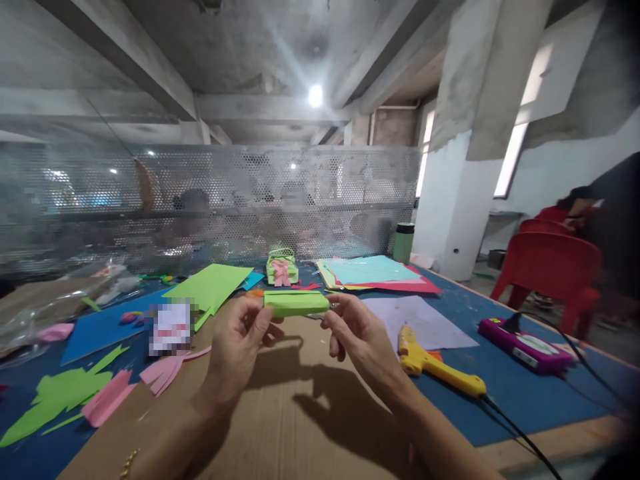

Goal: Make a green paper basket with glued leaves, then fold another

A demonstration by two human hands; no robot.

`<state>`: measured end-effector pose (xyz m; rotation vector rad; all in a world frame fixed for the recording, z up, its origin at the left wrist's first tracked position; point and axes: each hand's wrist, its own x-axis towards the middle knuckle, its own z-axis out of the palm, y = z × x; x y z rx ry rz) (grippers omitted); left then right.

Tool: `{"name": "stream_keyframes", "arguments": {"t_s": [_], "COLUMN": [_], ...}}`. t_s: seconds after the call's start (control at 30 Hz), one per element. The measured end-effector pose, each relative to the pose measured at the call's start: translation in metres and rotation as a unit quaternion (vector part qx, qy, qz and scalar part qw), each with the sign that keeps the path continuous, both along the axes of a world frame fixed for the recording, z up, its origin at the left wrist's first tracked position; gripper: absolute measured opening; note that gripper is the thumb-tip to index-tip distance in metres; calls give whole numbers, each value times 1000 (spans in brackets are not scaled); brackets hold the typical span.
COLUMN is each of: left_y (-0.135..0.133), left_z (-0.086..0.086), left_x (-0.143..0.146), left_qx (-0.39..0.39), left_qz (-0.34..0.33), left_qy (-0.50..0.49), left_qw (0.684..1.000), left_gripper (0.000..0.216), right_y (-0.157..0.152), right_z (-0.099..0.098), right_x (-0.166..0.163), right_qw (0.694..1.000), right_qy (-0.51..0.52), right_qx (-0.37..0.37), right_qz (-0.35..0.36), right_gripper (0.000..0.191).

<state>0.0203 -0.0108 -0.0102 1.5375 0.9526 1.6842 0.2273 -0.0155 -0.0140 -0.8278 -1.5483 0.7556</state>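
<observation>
Above the brown cardboard, a folded bright green craft sheet is held level between both hands. It is long and narrow, like a flat-sided box. My left hand is closed on its left end, with the thumb in front. At the other end, my right hand pinches the corner between thumb and fingers. Beyond them stands a small green bag-shaped craft piece with a pink bow. A yellow hot glue gun lies to the right of my right hand.
Green sheets, green scraps and pink pieces lie at left. Coloured sheets are stacked at the back, near a green bottle. A purple power strip with cords sits right. A person sits by red chairs.
</observation>
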Motion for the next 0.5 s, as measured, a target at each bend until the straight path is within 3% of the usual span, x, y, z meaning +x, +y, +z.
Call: {"name": "stream_keyframes", "arguments": {"t_s": [0.17, 0.5], "left_y": [-3, -10], "left_z": [-7, -6], "left_x": [2, 7], "left_qx": [22, -12], "left_qz": [-8, -46], "left_qy": [40, -12], "left_qw": [999, 999], "left_gripper": [27, 34], "right_y": [4, 3], "right_z": [-3, -1], "right_x": [0, 0], "right_qw": [999, 1000], "right_qy": [32, 23], "right_qx": [-9, -10], "right_qz": [4, -13], "right_gripper": [52, 37]}}
